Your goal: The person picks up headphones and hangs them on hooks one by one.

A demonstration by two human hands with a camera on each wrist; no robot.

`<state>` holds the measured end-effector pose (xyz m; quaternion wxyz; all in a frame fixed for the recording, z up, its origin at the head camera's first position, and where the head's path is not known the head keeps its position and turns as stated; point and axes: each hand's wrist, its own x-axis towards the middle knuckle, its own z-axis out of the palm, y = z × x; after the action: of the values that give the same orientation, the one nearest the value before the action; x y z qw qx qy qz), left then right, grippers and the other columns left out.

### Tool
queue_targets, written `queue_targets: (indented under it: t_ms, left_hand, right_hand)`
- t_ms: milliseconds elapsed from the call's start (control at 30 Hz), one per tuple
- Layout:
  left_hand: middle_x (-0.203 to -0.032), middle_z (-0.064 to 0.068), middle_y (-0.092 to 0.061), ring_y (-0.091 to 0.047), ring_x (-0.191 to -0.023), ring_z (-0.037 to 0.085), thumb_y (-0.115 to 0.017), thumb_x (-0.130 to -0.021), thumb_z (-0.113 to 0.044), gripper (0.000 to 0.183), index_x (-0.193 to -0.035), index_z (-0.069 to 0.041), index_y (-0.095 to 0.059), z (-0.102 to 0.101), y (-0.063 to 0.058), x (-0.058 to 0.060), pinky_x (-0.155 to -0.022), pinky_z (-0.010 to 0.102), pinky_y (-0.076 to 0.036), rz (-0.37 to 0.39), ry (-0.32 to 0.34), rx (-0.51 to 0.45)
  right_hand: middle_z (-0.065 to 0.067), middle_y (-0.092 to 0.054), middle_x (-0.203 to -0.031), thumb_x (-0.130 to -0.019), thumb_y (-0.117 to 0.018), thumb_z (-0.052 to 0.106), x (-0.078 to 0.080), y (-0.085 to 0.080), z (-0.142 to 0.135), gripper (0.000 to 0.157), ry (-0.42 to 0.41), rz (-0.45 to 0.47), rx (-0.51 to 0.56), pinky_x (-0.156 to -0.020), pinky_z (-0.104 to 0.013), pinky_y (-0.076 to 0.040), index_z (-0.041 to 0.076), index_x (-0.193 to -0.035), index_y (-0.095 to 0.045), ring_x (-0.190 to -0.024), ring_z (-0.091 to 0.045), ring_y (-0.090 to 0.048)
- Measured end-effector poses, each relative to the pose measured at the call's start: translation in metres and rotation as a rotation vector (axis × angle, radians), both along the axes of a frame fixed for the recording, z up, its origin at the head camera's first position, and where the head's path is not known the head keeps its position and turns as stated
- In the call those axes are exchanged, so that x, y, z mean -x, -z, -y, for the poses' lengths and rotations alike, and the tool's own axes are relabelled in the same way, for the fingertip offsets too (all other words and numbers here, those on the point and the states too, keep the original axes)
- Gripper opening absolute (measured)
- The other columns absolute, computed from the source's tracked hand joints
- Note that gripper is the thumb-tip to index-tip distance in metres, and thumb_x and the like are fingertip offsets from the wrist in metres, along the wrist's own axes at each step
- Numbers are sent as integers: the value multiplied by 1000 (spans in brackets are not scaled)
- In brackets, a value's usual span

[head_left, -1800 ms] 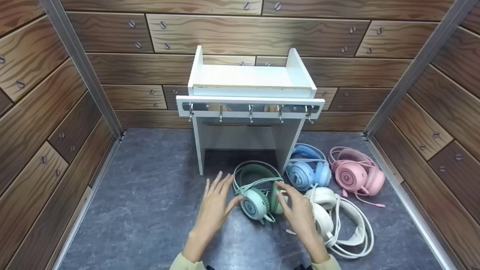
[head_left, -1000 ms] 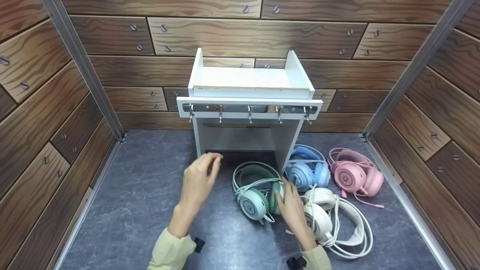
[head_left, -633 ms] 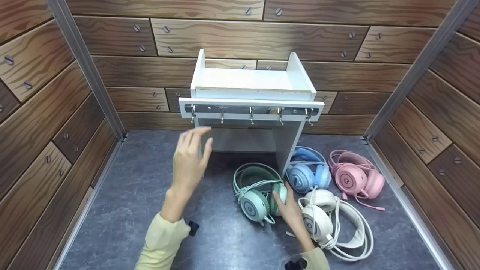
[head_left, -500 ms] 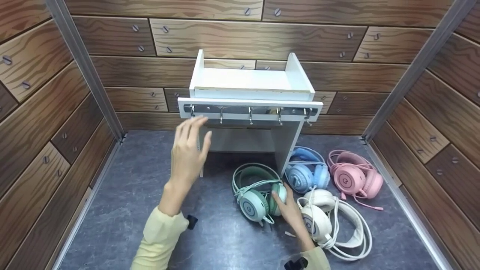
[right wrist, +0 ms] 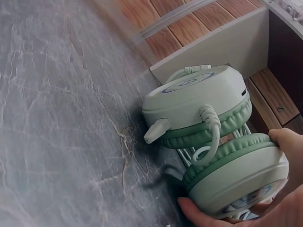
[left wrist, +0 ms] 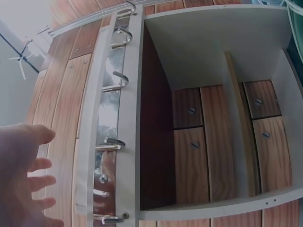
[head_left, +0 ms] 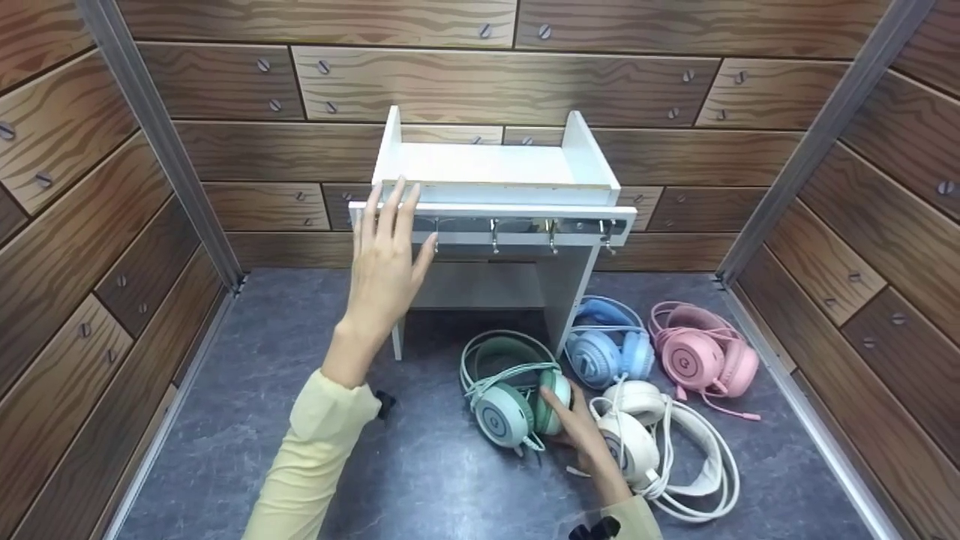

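Note:
A pair of mint-green headphones (head_left: 504, 414) stands on the floor before a white shelf unit (head_left: 582, 285), its cable looped across the headband. My right hand (head_left: 585, 435) grips the right ear cup (right wrist: 236, 182), thumb on one side and fingers on the other in the right wrist view. My left hand (head_left: 384, 281) is raised at the left end of the hook rail (head_left: 517, 235), fingers straight, hiding the leftmost hook from the head camera. In the left wrist view a gap separates that hand (left wrist: 23, 175) from the metal hooks (left wrist: 112, 143).
Blue headphones (head_left: 598, 358) lie against the unit's right side. Pink headphones (head_left: 694, 361) are farther right, near the wall. White headphones (head_left: 634, 450) with a coiled cable lie just right of my right hand. Wood-patterned walls (head_left: 502, 82) enclose the back and sides.
My left hand has left the green headphones' side and moved up to the rail. My right hand has closed round their right ear cup; they have hardly moved.

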<state>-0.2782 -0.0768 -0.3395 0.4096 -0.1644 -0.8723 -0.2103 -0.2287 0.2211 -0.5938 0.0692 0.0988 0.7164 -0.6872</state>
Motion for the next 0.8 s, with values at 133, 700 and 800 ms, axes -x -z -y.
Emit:
queue_targets:
  t_ms: [133,700,800]
  left_hand:
    - [-151,2,-23,-11,-141,26,-52,-92,-37,61,-145,-18,-28,-2,-1,12,-112,52,-4,36,-24,20]
    - [-153,-3,-17,-5,-142,22,-45,-95,-37,56,-146,-32,-23,-4,15,45,-110,55,2,57,-90,105]
    - [-153,-4,-18,-6,-142,21,-45,-95,-37,55,-146,-33,-22,-3,18,48,-111,53,1,38,-89,100]
  right_hand:
    - [-25,-31,-133,-85,-60,45,1,1,0,81,13,10,45,-76,-46,-52,7,-143,-17,-98,-28,-55]
    - [-18,-32,-133,-82,-63,46,1,0,-2,82,44,73,26,-84,-38,-47,10,-140,-19,-106,-25,-50]
    - [-19,-30,-133,-83,-63,43,-1,-6,-1,82,31,96,45,-84,-39,-47,9,-141,-17,-106,-25,-49]
